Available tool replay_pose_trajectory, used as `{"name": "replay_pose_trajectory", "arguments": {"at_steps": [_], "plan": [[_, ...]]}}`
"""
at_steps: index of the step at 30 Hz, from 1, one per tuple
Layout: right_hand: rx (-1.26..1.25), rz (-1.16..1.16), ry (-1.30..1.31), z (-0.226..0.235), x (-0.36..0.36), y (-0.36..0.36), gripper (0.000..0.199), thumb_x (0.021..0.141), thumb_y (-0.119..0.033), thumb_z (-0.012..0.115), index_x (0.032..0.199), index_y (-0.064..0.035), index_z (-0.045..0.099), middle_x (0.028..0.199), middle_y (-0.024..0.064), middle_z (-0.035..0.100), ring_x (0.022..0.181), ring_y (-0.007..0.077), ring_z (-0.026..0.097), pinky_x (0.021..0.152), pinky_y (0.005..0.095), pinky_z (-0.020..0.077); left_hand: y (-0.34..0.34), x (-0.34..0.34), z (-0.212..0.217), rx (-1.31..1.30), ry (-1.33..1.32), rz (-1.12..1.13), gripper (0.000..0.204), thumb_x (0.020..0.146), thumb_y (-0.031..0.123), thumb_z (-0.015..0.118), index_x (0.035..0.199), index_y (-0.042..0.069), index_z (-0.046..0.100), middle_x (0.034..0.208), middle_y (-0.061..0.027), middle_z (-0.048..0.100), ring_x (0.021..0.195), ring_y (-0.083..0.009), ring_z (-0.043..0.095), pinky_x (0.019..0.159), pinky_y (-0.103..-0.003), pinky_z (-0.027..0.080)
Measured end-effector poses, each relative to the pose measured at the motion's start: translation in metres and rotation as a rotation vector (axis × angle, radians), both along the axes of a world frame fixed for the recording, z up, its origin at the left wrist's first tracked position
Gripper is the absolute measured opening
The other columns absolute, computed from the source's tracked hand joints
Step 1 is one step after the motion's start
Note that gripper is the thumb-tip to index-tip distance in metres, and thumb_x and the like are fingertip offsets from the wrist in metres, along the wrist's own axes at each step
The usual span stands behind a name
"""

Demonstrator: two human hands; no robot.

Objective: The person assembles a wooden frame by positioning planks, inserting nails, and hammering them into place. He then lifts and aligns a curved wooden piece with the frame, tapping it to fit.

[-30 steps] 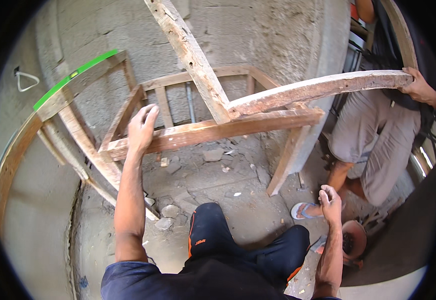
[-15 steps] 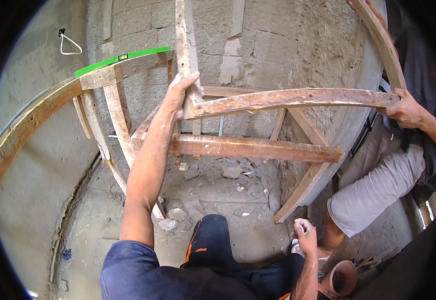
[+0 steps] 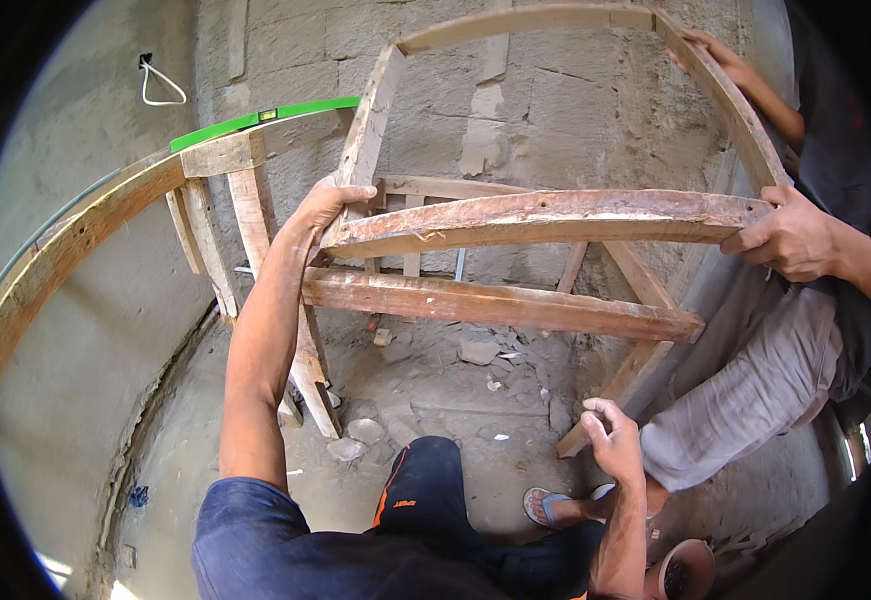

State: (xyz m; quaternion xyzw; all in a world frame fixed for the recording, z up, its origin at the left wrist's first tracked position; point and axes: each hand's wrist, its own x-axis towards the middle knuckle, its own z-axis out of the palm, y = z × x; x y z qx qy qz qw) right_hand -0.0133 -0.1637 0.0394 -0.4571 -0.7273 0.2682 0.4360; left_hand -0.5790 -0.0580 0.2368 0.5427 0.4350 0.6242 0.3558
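Observation:
A rectangular frame of rough wooden battens (image 3: 546,215) is held up in front of me, tilted. My left hand (image 3: 332,204) is closed round its near left corner. A co-worker grips the near right corner with one hand (image 3: 788,236) and the right side farther back with the other hand (image 3: 721,58). Just below the frame runs the horizontal front beam (image 3: 496,304) of a wooden stand with slanted legs. Down at the lower right, my right hand (image 3: 616,440) is held in the air with fingers curled together; whatever it may hold is hidden.
A green spirit level (image 3: 226,128) lies on a wooden structure (image 3: 86,235) along the left wall. Broken rubble (image 3: 481,352) litters the floor beneath the stand. The co-worker's leg (image 3: 746,390) is at the right, near a bucket (image 3: 686,570). A white cable loop (image 3: 164,90) sticks out of the wall.
The frame has tipped and come down, its near batten closer to the stand's beam and its far batten now in view. My right hand has risen slightly. The co-worker's second hand has come into sight.

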Motion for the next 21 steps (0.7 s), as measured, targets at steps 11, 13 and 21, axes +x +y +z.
{"name": "replay_pose_trajectory", "arguments": {"at_steps": [11, 13, 21], "plan": [[0.063, 0.098, 0.018, 0.005, -0.044, 0.009, 0.025, 0.104, -0.014, 0.071, 0.124, 0.0014, 0.070, 0.093, 0.0028, 0.072, 0.081, 0.0090, 0.067, 0.075, 0.0277, 0.0546, 0.029, -0.038, -0.036, -0.180, 0.304, 0.127, 0.030, 0.083, 0.008, 0.074, 0.110, -0.006, 0.072, 0.091, -0.0119, 0.074, 0.077, -0.0210, 0.069, 0.071, -0.035, 0.055], [0.037, 0.078, -0.005, -0.008, -0.043, 0.007, 0.025, 0.104, -0.014, 0.071, 0.124, 0.0013, 0.070, 0.092, 0.0021, 0.071, 0.081, 0.0085, 0.066, 0.075, 0.0277, 0.0546, 0.035, -0.041, -0.038, -0.229, 0.346, 0.106, 0.027, 0.083, 0.008, 0.074, 0.106, -0.006, 0.074, 0.090, -0.0123, 0.074, 0.076, -0.0208, 0.069, 0.070, -0.035, 0.055], [-0.107, 0.011, 0.059, -0.031, -0.026, -0.012, 0.024, 0.102, -0.011, 0.072, 0.122, 0.0009, 0.072, 0.090, 0.0031, 0.072, 0.080, 0.0086, 0.066, 0.074, 0.0280, 0.0546, 0.037, -0.046, -0.032, -0.337, 0.345, 0.146, 0.027, 0.080, 0.006, 0.070, 0.101, -0.011, 0.076, 0.088, -0.0164, 0.076, 0.072, -0.0246, 0.073, 0.063, -0.039, 0.058]]}}
